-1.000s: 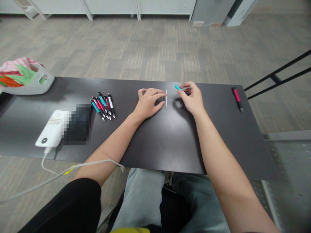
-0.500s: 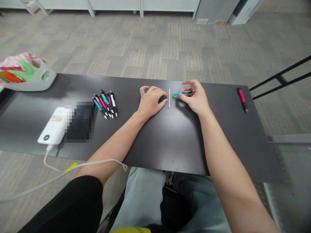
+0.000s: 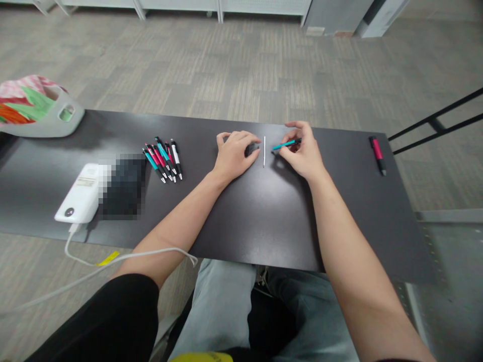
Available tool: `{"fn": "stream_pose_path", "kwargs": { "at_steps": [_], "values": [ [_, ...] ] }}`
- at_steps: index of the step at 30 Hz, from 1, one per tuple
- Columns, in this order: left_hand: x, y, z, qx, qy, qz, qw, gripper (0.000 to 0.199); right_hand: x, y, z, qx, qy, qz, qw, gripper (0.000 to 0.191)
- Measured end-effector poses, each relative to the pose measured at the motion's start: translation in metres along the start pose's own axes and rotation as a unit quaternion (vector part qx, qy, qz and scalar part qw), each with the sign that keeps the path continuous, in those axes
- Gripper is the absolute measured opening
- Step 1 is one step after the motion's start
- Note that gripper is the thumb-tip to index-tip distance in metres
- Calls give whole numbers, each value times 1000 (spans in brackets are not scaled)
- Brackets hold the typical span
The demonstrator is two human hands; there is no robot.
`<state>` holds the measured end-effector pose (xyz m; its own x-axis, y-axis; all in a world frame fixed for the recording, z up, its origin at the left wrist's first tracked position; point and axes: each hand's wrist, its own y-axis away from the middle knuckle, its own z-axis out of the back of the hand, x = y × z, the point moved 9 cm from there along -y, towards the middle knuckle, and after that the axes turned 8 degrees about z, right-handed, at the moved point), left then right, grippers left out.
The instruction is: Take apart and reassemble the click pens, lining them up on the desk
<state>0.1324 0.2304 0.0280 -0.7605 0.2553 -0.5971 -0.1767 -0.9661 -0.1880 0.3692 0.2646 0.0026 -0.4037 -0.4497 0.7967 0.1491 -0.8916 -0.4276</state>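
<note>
My right hand (image 3: 304, 153) holds a teal pen barrel (image 3: 287, 145) between thumb and fingers, its tip pointing left just above the dark table (image 3: 260, 216). A thin silvery refill (image 3: 264, 152) lies upright in view between my two hands. My left hand (image 3: 234, 155) rests on the table left of the refill, its fingers curved around a small dark piece (image 3: 251, 149) that is mostly hidden. Several teal, pink and white pens (image 3: 163, 160) lie in a bunch farther left. One pink and black pen (image 3: 377, 155) lies alone near the right edge.
A white power bank (image 3: 80, 193) with a cable (image 3: 143, 253) lies at the left beside a blurred dark object (image 3: 124, 187). A white basket (image 3: 71, 120) with colourful cloth stands at the far left corner. Black metal bars (image 3: 437, 123) are beyond the right edge.
The thumb and index finger of my left hand have spread a little around the dark piece. The teal barrel in my right hand is tilted slightly more, with its left end lower.
</note>
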Motion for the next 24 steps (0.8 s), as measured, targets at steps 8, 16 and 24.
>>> {"fn": "stream_pose_path", "kwargs": {
  "at_steps": [8,16,24],
  "values": [
    [30,-7,8,-25,25,64,997,25,21,-2,-3,-25,-4,16,1000,57],
    [41,-11,10,-10,47,79,996,28,25,2,-10,-9,-10,35,999,77],
    [48,-9,19,71,45,19,996,67,32,4,-4,-37,20,34,999,78]
  ]
}}
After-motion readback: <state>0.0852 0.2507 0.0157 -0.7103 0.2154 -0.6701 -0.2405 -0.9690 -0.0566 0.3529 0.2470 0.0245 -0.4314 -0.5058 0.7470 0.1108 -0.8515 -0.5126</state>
